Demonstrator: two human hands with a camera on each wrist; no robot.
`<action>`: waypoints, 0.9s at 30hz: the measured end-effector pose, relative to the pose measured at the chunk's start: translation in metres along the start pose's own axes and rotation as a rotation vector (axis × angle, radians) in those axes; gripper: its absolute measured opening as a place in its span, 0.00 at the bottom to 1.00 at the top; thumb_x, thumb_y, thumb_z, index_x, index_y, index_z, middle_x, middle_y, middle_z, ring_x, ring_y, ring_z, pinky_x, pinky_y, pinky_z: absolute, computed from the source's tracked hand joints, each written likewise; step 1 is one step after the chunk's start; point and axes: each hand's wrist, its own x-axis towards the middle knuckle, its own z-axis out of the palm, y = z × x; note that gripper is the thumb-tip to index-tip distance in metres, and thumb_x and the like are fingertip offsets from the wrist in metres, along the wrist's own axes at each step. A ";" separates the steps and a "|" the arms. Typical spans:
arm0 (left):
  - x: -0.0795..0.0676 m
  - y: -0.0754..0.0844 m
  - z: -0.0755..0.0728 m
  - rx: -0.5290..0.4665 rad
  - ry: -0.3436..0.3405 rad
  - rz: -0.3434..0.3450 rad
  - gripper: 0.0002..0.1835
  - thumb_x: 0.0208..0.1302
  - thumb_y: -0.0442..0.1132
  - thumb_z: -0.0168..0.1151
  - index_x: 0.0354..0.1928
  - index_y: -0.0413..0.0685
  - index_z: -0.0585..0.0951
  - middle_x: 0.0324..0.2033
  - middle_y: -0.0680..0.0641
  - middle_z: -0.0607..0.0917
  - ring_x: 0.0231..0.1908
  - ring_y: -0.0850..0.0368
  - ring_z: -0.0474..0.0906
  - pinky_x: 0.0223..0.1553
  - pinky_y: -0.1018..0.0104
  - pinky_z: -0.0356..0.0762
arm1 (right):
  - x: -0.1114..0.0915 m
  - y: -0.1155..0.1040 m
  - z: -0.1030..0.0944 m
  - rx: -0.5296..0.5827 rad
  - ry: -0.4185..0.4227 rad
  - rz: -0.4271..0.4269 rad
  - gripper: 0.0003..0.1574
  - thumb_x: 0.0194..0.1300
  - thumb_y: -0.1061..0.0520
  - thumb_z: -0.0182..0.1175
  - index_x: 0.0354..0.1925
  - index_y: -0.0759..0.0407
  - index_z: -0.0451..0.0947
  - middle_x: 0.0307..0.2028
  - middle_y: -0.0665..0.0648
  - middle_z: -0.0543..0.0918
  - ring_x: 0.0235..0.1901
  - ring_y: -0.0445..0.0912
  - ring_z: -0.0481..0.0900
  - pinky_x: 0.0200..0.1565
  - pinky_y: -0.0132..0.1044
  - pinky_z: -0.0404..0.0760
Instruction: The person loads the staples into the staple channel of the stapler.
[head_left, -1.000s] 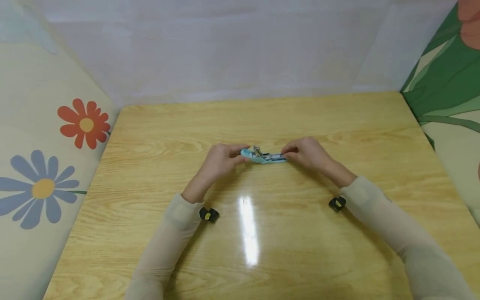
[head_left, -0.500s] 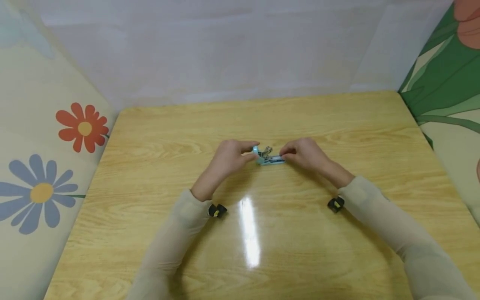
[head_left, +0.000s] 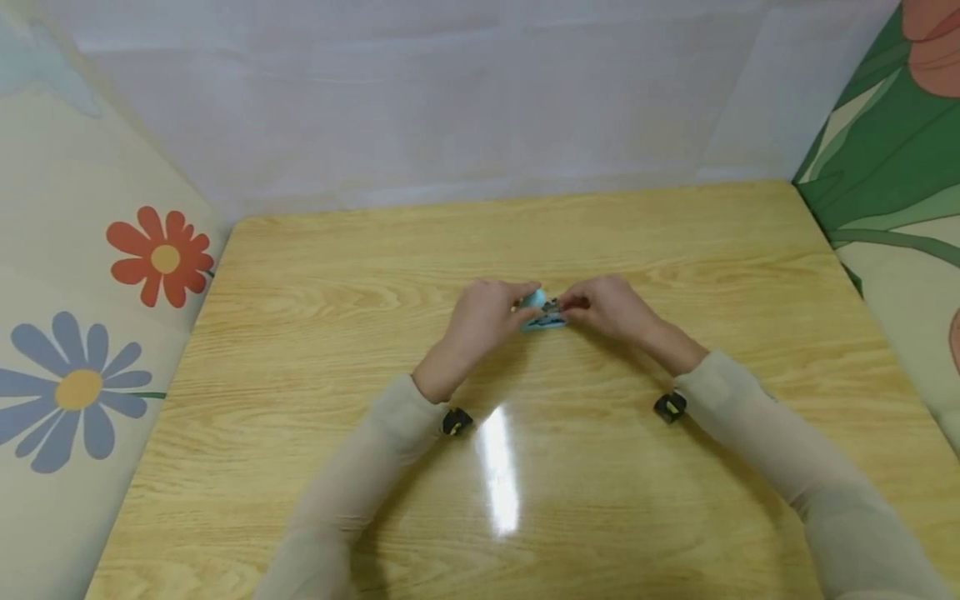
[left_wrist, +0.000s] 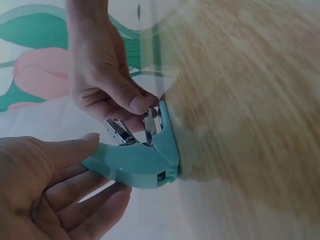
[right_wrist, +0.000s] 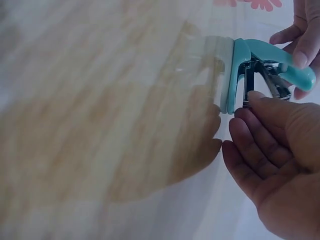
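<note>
Head view: your left hand (head_left: 486, 321) and right hand (head_left: 607, 306) meet over the teal stapler (head_left: 542, 310), mid-table (head_left: 315, 467), slightly far of centre.
Left wrist view: your left fingers (left_wrist: 60, 175) curl round the stapler's folded-back cover (left_wrist: 131, 167); keep it propped wide, away from the metal staple track (left_wrist: 121, 131).
Right wrist view: your right fingertips (right_wrist: 256, 97) pinch the track; hold the base against the table.
Change: your left hand has moved right, folding the cover up; the stapler looks shorter than before.
</note>
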 end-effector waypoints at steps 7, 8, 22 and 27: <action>0.004 0.000 0.009 0.030 0.004 0.025 0.23 0.65 0.50 0.69 0.60 0.55 0.84 0.40 0.44 0.92 0.24 0.58 0.73 0.29 0.63 0.76 | 0.002 0.000 0.000 0.004 -0.013 0.010 0.12 0.66 0.58 0.69 0.46 0.61 0.88 0.43 0.58 0.91 0.45 0.52 0.89 0.51 0.47 0.86; 0.005 -0.001 0.010 0.019 0.008 0.025 0.23 0.65 0.50 0.69 0.60 0.54 0.84 0.43 0.43 0.92 0.26 0.57 0.75 0.31 0.61 0.78 | 0.002 0.000 0.000 0.006 -0.012 0.013 0.12 0.65 0.58 0.69 0.47 0.61 0.88 0.43 0.59 0.91 0.46 0.53 0.89 0.52 0.48 0.85; 0.015 0.007 0.019 0.093 -0.082 0.061 0.16 0.69 0.50 0.65 0.55 0.58 0.87 0.40 0.43 0.91 0.35 0.49 0.84 0.38 0.54 0.85 | -0.001 0.004 0.002 -0.016 0.018 -0.021 0.11 0.64 0.59 0.70 0.44 0.63 0.88 0.41 0.60 0.91 0.43 0.53 0.89 0.49 0.47 0.86; 0.017 0.009 0.019 0.091 -0.090 0.083 0.12 0.70 0.49 0.65 0.51 0.57 0.87 0.38 0.46 0.91 0.34 0.50 0.84 0.36 0.55 0.84 | -0.001 0.004 0.003 -0.036 0.031 -0.019 0.10 0.64 0.58 0.71 0.43 0.62 0.89 0.40 0.60 0.91 0.42 0.53 0.89 0.48 0.47 0.86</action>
